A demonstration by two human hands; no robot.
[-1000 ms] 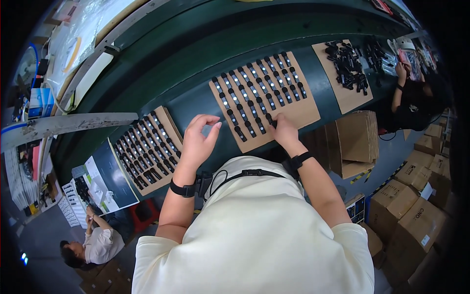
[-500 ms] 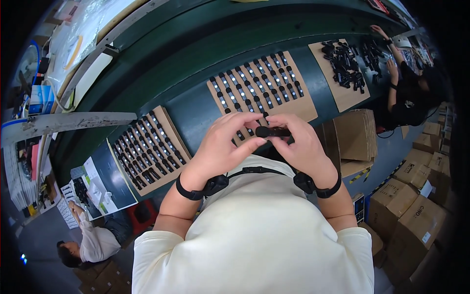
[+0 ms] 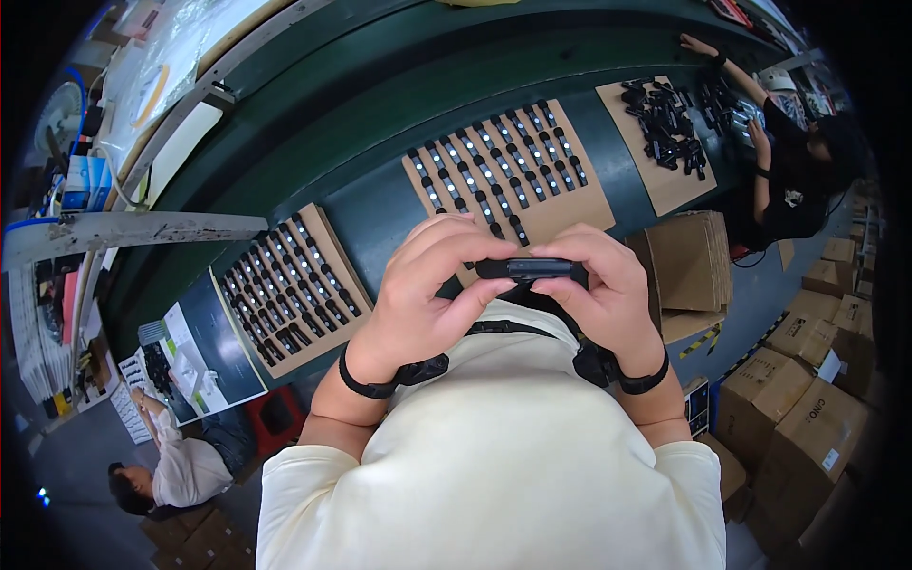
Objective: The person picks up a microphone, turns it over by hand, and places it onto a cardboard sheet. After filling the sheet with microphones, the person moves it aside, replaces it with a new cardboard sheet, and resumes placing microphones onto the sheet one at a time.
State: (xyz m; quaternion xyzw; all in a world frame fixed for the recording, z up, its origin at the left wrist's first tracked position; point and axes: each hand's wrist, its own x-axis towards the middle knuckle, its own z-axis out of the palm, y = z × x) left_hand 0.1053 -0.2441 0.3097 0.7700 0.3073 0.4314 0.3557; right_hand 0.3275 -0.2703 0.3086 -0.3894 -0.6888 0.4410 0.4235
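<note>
- Writing: the brown cardboard cartons [image 3: 807, 427] stacked at 4 o'clock bear dark print, and one carries a small white label [image 3: 830, 460] whose text is too small to make out.
- The glossy black elongated piece [image 3: 527, 270] is in the middle of the view, held level in the air along the line from 9 to 3 o'clock. Its upward face is smooth, with a light sheen along its length; both ends are partly covered by fingers.
- The bare left hand [image 3: 423, 280] grasps the piece's 9 o'clock end between thumb and fingers; the bare right hand [image 3: 608, 280] pinches its 3 o'clock end in the same way.
- At 12 o'clock from the piece, a flat brown cardboard sheet [image 3: 570, 214] on the dark green bench [image 3: 370, 190] carries rows of slim black-and-grey pieces with round black heads [image 3: 494, 176], many showing a pale round spot. The hands hide part of this sheet's near edge.
- At 9 o'clock, a second brown sheet [image 3: 340, 256] holds similar close-set rows; a strip of green bench separates the two sheets.
- Between 1 and 2 o'clock, a third sheet [image 3: 676, 197] bears a loose heap of black parts [image 3: 665, 123], well apart from the hands.
- At 3 o'clock, an open brown cardboard box [image 3: 693, 261] stands beside the bench's near edge, bounding the right hand's side.
- Co-workers: a person in black [image 3: 798, 195] between 2 and 3 o'clock, a person in a pale top [image 3: 195, 472] at 8.
</note>
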